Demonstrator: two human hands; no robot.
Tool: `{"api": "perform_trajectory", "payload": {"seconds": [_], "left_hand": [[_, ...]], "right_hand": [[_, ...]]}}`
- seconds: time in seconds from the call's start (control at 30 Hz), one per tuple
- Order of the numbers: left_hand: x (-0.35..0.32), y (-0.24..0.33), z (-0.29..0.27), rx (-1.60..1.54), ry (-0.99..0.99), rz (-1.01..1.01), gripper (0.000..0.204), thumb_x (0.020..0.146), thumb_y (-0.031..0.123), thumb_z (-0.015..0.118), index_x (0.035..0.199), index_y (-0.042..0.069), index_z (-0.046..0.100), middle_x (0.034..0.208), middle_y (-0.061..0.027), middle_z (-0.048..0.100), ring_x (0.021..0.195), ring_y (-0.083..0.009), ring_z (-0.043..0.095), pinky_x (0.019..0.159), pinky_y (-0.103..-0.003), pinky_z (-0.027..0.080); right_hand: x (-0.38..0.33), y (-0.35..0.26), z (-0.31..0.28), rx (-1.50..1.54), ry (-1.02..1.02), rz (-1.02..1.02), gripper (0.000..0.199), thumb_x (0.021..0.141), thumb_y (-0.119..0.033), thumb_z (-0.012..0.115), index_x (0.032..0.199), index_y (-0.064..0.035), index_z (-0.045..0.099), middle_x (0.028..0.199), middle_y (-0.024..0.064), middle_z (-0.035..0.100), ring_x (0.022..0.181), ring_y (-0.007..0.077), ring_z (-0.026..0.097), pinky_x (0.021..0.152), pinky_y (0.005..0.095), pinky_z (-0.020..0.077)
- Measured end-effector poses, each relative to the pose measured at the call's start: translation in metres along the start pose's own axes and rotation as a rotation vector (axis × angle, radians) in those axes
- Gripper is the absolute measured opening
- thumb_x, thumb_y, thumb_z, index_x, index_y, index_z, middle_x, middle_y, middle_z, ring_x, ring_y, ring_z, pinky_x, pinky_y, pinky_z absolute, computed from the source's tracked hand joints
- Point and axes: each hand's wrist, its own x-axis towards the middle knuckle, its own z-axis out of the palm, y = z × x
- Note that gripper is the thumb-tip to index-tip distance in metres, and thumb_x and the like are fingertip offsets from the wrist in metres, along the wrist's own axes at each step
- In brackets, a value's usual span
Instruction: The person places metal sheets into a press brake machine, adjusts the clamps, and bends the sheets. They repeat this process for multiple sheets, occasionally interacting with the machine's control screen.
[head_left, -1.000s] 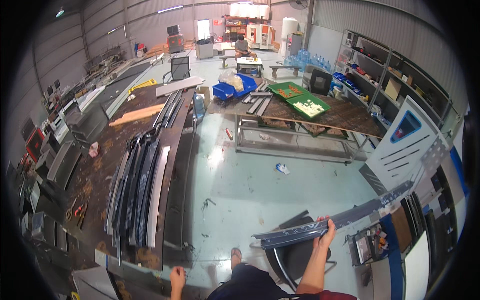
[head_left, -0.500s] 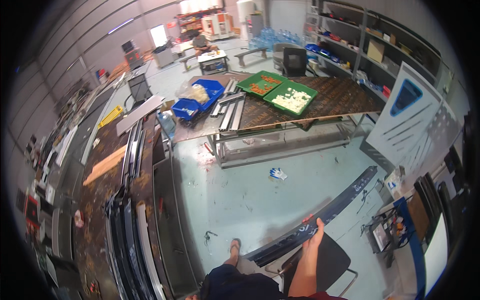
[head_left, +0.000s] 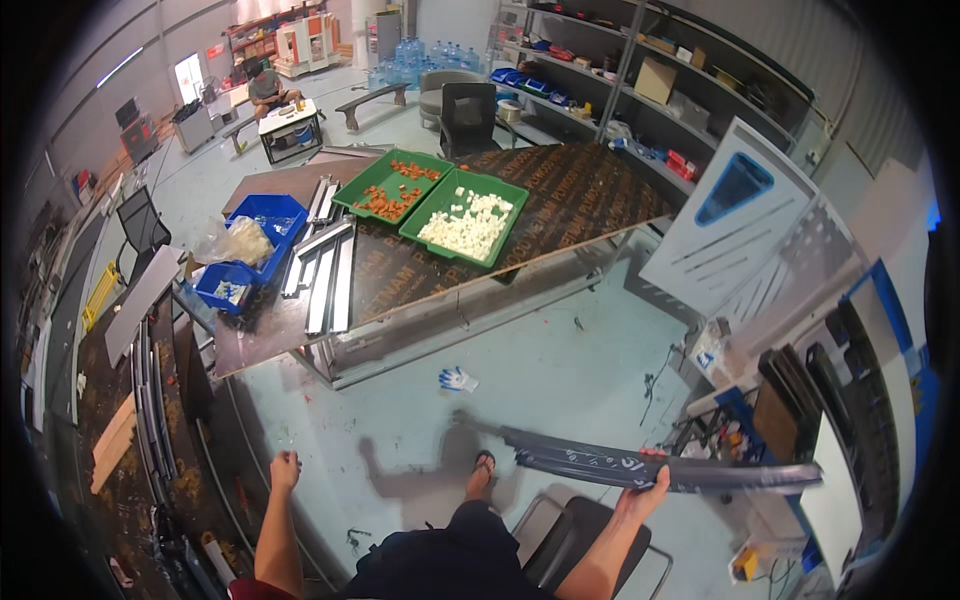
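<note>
My right hand (head_left: 648, 494) grips a long dark profile (head_left: 580, 462) near its middle, fingers wrapped over it from below. The profile has a shiny dark surface, pale scribbled marks and several lengthwise edges at its left end; it may be a bundle. It is held off the floor, roughly level, above a black-seated chair (head_left: 570, 545). At the left, my left hand (head_left: 286, 470) is in the air with its fingers curled in and nothing visible in them. It is nearest to the dark bench at the left.
Ahead is a table (head_left: 440, 285) bearing green trays (head_left: 515, 205) of orange and white pieces, blue bins (head_left: 285, 235) and metal profiles (head_left: 330, 275). A glove (head_left: 457, 380) lies on the floor. Left is a long bench (head_left: 185, 480); right are a white panel (head_left: 730, 240) and clutter.
My view has turned right. The profile has swung from a steep slant to nearly level, still in my right hand. My left hand, barely visible at the lower edge before, is now raised.
</note>
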Motion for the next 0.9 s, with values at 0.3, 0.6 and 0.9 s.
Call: {"api": "perform_trajectory", "payload": {"seconds": [0.3, 0.6, 0.9], "left_hand": [[0.038, 0.083, 0.230, 0.061, -0.429, -0.322, 0.039, 0.104, 0.034, 0.056, 0.100, -0.004, 0.064, 0.079, -0.0161, 0.075, 0.064, -0.0271, 0.073, 0.056, -0.041, 0.060], [0.063, 0.157, 0.348, -0.382, -0.676, -0.853, 0.055, 0.103, 0.049, 0.049, 0.106, -0.002, 0.072, 0.088, -0.0176, 0.076, 0.071, -0.0293, 0.073, 0.067, -0.044, 0.061], [0.300, 0.408, 0.428, -0.339, -0.268, -0.335, 0.035, 0.104, 0.032, 0.056, 0.111, -0.001, 0.066, 0.086, -0.0122, 0.075, 0.067, -0.0198, 0.070, 0.063, -0.036, 0.058]], "right_hand": [[0.230, 0.069, 0.048, -0.673, 0.009, -0.449, 0.052, 0.096, -0.007, 0.073, 0.138, 0.0011, 0.044, 0.117, 0.0149, 0.066, 0.111, 0.0218, 0.064, 0.104, 0.0382, 0.0487], [0.374, 0.180, 0.166, -1.302, -0.041, -0.383, 0.070, 0.065, -0.006, 0.084, 0.126, -0.0014, 0.049, 0.112, 0.0143, 0.057, 0.103, 0.0292, 0.060, 0.093, 0.0403, 0.0477], [0.524, 0.364, 0.223, -1.681, -0.236, 0.074, 0.085, 0.055, -0.021, 0.092, 0.125, 0.0012, 0.050, 0.109, 0.0280, 0.066, 0.105, 0.0470, 0.066, 0.092, 0.0496, 0.0529]]}}
